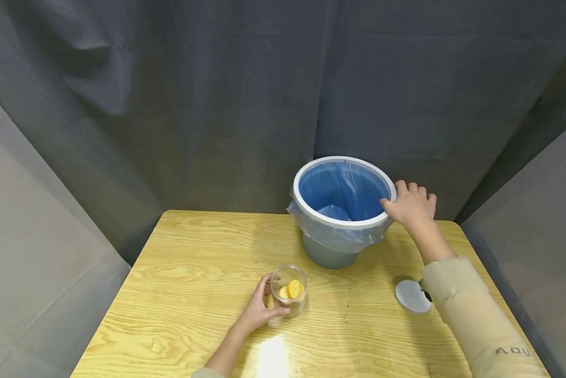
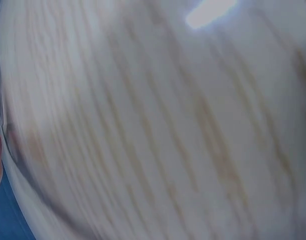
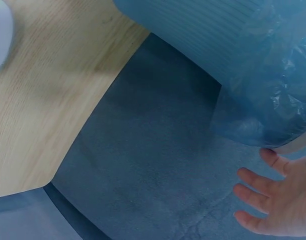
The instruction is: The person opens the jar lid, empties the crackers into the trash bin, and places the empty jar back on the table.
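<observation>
My left hand (image 1: 258, 310) holds a clear jar (image 1: 298, 310) on the table, thumb at the front and fingers at the far side. Inside the jar lie a few round, yellow, biscuit-like pieces (image 1: 295, 288). Only a fingertip and the jar's edge show at the left of the left wrist view. My right hand (image 1: 412, 203) is at the right rim of a grey bin (image 1: 332, 252), its thumb overlapping the white rim (image 1: 341, 224). In the right wrist view its fingers (image 3: 258, 199) are spread, one fingertip right at the rim. A blue translucent bag (image 1: 339, 186) lines the bin.
A round white lid (image 1: 412, 296) lies on the wooden table (image 1: 193, 262), right of the bin and near the right sleeve (image 1: 471, 315). The bin stands near the table's back edge. Dark grey curtains (image 1: 216, 105) hang behind, with lighter grey panels at both sides.
</observation>
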`<state>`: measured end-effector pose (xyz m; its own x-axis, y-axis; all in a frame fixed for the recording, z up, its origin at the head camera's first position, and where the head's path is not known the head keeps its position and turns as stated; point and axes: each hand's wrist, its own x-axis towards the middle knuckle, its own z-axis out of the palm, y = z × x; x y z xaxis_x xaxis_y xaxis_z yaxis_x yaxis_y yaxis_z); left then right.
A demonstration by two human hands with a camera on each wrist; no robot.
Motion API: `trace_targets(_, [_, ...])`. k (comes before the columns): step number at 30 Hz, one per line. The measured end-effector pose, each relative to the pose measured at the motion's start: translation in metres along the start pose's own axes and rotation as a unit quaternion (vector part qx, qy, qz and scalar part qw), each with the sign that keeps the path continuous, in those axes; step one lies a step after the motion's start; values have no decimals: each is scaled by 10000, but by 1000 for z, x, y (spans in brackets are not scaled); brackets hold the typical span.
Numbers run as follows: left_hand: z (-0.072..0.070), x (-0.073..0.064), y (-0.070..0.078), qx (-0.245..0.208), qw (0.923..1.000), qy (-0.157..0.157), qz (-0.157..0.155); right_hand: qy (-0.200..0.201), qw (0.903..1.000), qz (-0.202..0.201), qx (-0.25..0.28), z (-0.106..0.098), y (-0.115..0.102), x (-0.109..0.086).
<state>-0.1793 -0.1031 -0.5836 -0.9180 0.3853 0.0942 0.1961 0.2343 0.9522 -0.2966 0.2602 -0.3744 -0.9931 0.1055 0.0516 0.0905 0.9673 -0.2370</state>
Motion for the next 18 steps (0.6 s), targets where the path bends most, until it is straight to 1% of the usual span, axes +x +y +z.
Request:
trace_targets(3, [3, 2, -12, 79, 9998, 96, -174, -40, 10000, 3, -1, 0, -1, 0])
trace_targets(6, [5, 3, -16, 169, 9993, 182, -272, -45, 10000, -11, 12, 0, 0, 0])
trace_targets(13, [7, 5, -16, 148, 9989, 208, -389, -93, 9999, -12, 46, 0, -1, -1])
trace_targets(18, [7, 5, -15, 125, 9990, 196, -370, -93, 9999, 3, 70, 0, -1, -1])
